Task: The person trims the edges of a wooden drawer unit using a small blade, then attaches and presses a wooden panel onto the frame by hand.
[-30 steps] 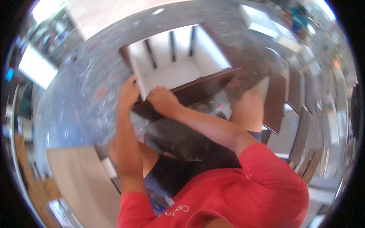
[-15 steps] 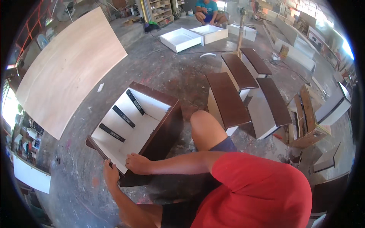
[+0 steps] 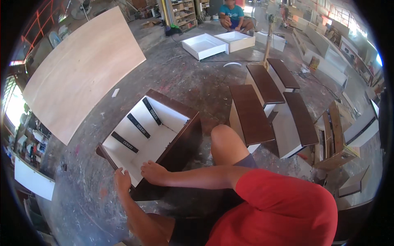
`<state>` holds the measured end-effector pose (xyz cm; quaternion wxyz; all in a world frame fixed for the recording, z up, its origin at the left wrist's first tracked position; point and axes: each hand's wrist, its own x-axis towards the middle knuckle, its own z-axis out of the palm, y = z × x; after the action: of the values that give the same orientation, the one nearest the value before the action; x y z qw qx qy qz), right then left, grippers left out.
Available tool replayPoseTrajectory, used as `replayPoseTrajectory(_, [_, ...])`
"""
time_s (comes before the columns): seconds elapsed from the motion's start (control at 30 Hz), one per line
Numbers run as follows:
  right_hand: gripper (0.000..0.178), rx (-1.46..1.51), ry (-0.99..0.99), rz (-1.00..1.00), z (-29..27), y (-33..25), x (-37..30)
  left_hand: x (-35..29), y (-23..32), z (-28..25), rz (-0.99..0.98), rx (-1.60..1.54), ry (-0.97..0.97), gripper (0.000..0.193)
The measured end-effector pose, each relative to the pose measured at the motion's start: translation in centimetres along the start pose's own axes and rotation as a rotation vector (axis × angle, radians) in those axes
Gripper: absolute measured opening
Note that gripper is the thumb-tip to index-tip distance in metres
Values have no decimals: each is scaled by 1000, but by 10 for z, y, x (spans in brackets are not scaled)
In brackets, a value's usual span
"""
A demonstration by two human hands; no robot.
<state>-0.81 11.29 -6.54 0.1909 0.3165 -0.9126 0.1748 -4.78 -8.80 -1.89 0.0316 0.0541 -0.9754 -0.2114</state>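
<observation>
A dark brown cabinet [image 3: 176, 107] with a white interior lies on the floor in front of me, its open side facing up. Several black drawer slides [image 3: 138, 125] are fixed along its inner left wall. My left hand [image 3: 122, 179] is closed over the near left edge of the cabinet. Just to its right, my right hand [image 3: 154, 172] reaches over the near right side into the opening. Its fingers are curled near the inside wall, and whatever they hold is hidden.
Several brown-fronted drawers [image 3: 251, 110] stand right of my knee. A large plywood sheet [image 3: 84, 78] leans at the left. White drawers [image 3: 204, 45] lie farther back, before a crouching person [image 3: 232, 16]. A wooden crate [image 3: 334, 135] is at the right.
The view has shifted slightly, so the scene sits a little farther right. My left hand's fingers have moved slightly at the cabinet's edge; my right hand stays in nearly the same place.
</observation>
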Motion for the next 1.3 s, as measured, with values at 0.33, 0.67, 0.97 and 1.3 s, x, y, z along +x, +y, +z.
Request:
replayPoseTrajectory(0.33, [20, 267, -11, 140, 40, -34, 25, 79, -47, 38, 79, 232, -72, 55])
replayPoseTrajectory(0.67, [14, 247, 70, 358, 35, 22, 6, 59, -85, 30, 254, -68, 45, 49])
replayPoseTrajectory(0.97, [19, 136, -86, -43, 13, -37, 17, 16, -33, 14, 48, -79, 11, 71])
replayPoseTrajectory(1.3, [18, 53, -130, 101, 5, -14, 1, 15, 17, 11, -38, 23, 165, 58])
